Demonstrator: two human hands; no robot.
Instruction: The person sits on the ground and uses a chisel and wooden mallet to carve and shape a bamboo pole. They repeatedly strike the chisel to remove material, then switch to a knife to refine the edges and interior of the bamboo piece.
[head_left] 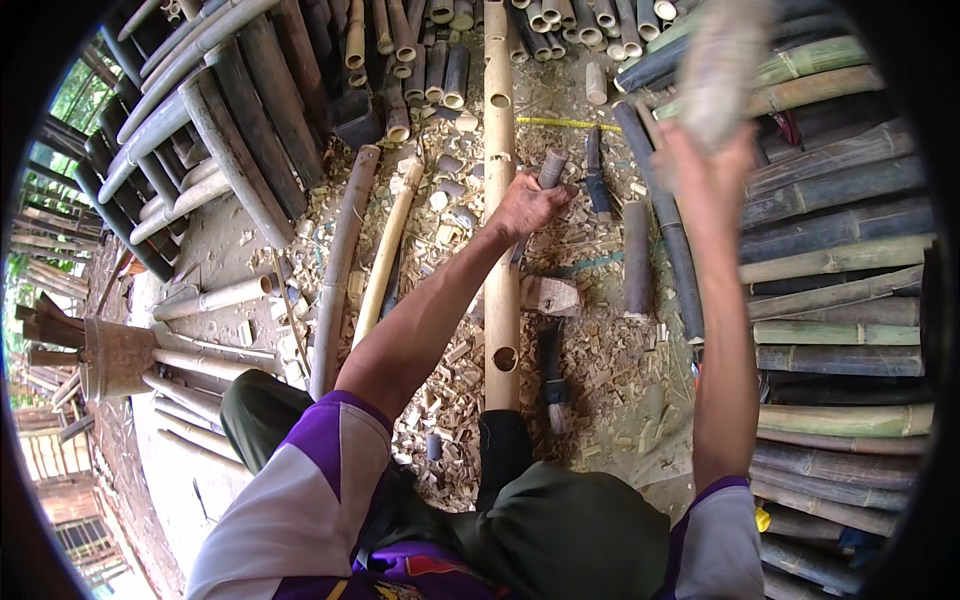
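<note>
A pale bamboo pole [502, 320] lies lengthwise in front of me, its near end by my legs. Round holes show in it near both ends. My left hand [531, 208] rests over the pole's middle, closed around the handle of a chisel-like tool [551, 169]. The blade is mostly hidden by the hand, so I cannot tell whether it touches the pole. Raised high on the right, my right hand [705, 165] grips a thick wooden mallet [722, 75], both smeared by motion.
Wood chips cover the ground around the pole. A wooden block [551, 296], a short bamboo piece [636, 260], a dark wrapped-handled tool [597, 180] and a yellow tape measure [568, 124] lie to its right. Stacked bamboo [840, 250] lines the right side. Bamboo frames [230, 140] stand left.
</note>
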